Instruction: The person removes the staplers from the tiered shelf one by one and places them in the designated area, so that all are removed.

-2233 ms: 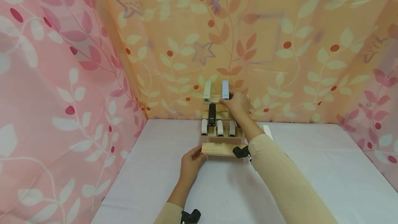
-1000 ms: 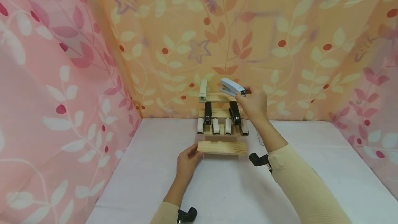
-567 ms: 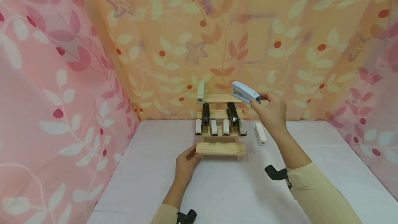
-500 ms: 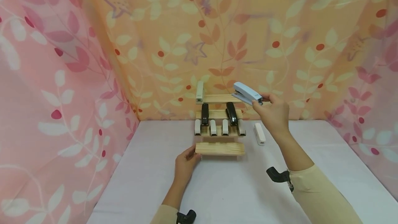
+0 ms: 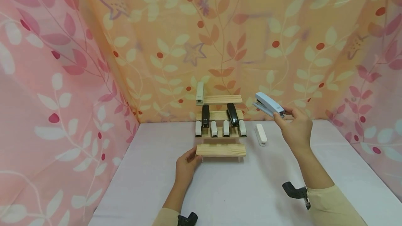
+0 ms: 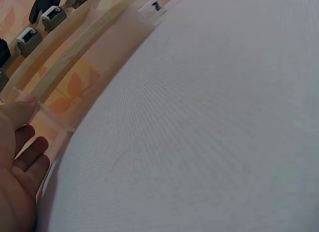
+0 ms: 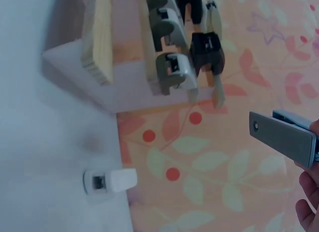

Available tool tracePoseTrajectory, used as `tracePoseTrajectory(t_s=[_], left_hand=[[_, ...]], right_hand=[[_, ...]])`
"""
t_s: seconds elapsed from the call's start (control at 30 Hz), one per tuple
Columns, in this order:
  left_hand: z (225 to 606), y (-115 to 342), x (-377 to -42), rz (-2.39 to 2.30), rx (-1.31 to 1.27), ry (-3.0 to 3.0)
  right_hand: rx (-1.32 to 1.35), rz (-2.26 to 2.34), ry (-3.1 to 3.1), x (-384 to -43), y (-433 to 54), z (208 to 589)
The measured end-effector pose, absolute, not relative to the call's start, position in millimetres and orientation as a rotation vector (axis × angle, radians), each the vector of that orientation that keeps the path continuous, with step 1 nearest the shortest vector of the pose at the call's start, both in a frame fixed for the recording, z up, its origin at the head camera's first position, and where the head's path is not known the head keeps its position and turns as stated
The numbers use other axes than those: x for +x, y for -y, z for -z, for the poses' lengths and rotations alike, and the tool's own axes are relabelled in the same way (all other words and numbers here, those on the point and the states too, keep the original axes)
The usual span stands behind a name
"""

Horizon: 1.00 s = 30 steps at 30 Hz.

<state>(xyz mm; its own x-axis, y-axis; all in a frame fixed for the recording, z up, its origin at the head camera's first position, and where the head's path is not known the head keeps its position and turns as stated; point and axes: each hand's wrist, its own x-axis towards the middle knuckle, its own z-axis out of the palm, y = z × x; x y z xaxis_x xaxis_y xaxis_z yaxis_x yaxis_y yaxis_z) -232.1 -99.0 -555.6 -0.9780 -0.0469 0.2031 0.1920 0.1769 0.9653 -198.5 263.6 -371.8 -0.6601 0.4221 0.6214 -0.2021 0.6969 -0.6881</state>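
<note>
In the head view my right hand point(image 5: 296, 128) pinches a light blue stapler point(image 5: 269, 104) by one end, in the air right of a tiered wooden display stand point(image 5: 221, 150). The right wrist view shows the stapler's grey base point(image 7: 281, 137). My left hand point(image 5: 186, 166) grips the left end of the stand's lowest step, thumb at its edge, as the left wrist view also shows. A pale green stapler point(image 5: 200, 93) sits at the left of the top step. Two black staplers, one the right-hand black stapler point(image 5: 232, 115), and several small whitish staplers point(image 5: 226, 128) occupy the middle steps.
A white stapler point(image 5: 261, 135) lies on the white-covered table point(image 5: 232, 194), just right of the stand. Patterned cloth point(image 5: 169, 27) hangs behind and at both sides. The stand's lowest step is bare, and its top step holds nothing right of the pale green stapler.
My right hand has lifted the light blue stapler off the top step and carried it rightward, tilting it. The white stapler on the table has come into full view. My left hand keeps its grip.
</note>
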Motion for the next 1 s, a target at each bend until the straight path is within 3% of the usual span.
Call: tracePoseTrajectory(t_s=[1.0], left_hand=[[554.1,98.5,-230.8,1.896,-0.113,2.28]], right_hand=[[-0.372,-0.948,2.121,-215.3,-318.4,458.5]])
